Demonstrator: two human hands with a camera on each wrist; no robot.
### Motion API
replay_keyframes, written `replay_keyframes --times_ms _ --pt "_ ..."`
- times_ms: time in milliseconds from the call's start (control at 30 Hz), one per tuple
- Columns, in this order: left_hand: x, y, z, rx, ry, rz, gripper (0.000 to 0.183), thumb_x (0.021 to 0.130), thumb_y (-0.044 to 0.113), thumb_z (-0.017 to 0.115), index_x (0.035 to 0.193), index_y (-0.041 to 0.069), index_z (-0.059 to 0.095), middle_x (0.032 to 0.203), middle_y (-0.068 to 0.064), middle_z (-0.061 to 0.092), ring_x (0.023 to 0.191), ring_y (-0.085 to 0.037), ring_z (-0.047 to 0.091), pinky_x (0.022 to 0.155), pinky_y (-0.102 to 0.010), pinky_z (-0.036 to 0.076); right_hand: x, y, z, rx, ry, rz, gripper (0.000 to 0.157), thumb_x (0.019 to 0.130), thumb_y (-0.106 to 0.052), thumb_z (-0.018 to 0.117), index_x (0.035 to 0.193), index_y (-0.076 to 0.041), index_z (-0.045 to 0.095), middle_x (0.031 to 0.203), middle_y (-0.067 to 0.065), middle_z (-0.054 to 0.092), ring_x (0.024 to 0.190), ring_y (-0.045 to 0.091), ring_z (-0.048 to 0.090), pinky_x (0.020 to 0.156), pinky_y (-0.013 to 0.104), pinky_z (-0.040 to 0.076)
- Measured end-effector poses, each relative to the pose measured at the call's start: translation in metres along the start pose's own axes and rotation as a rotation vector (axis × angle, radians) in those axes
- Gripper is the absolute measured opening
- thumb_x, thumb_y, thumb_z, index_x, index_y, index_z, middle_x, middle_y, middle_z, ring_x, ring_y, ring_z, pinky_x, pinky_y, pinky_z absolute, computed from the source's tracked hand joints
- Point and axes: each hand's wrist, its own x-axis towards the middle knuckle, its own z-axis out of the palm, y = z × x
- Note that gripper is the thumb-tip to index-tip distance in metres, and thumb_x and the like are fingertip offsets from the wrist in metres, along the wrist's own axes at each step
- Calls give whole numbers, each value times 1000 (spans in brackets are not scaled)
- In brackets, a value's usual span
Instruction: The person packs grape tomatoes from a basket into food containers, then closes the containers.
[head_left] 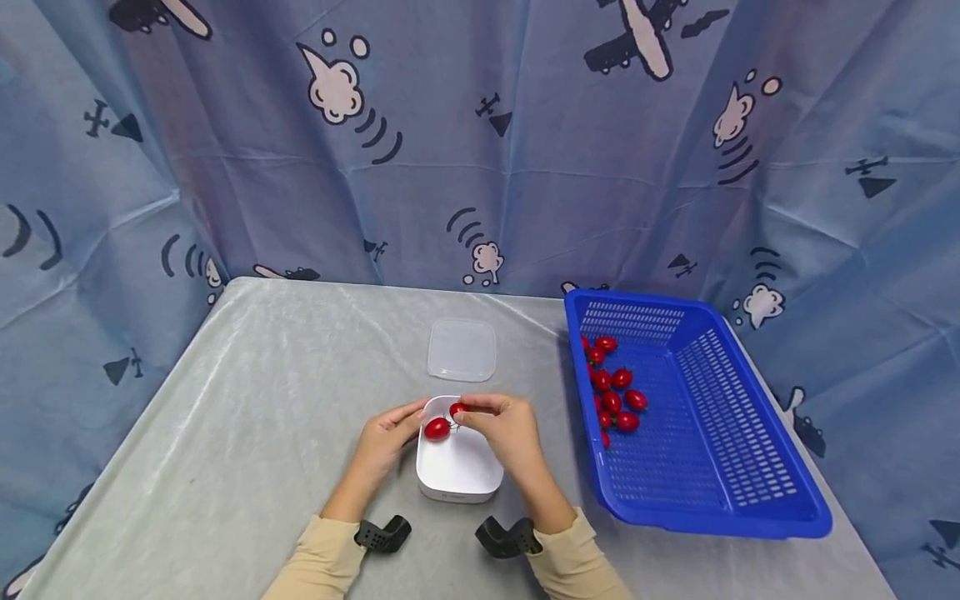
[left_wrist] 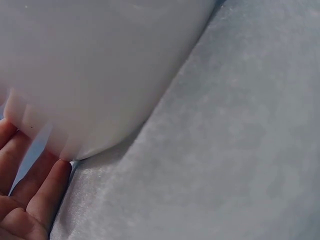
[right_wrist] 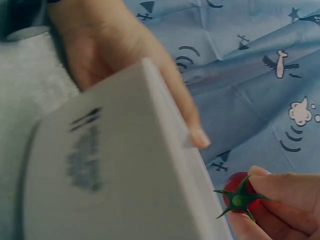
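A white square container (head_left: 457,462) stands on the table in front of me. My left hand (head_left: 384,437) holds its left wall, thumb by the rim; in the left wrist view its fingertips (left_wrist: 64,167) rest against the outer side. Over the container's far part, my right hand (head_left: 506,427) pinches a small red cherry tomato (head_left: 457,410) between thumb and fingers. Its green star-shaped stem (right_wrist: 239,200) faces the right wrist camera. Another cherry tomato (head_left: 437,429) lies inside at the far left corner.
Beyond the container lies a clear square lid (head_left: 462,350). To the right stands a blue slotted plastic basket (head_left: 720,521), with several cherry tomatoes (head_left: 622,378) gathered along its left side. A patterned blue curtain (head_left: 450,150) hangs behind the table (head_left: 247,433).
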Motion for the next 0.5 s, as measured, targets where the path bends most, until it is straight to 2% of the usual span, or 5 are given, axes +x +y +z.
replay_keyframes --times_ms 300,500 --pt "0 1 0 12 -2 -12 35 95 17 67 125 -1 67 129 -16 67 105 0 66 99 -28 54 -6 4 11 -53 63 -41 20 77 -5 82 96 1 79 94 16 77 97 28 71 78 35 61" --pt "0 1 1 13 -4 -4 36 95 18 67 125 -1 67 129 -17 67 105 0 66 98 -27 55 -8 8 17 -149 110 -85 17 77 -2 81 94 0 79 92 14 78 96 29 71 79 38 60"
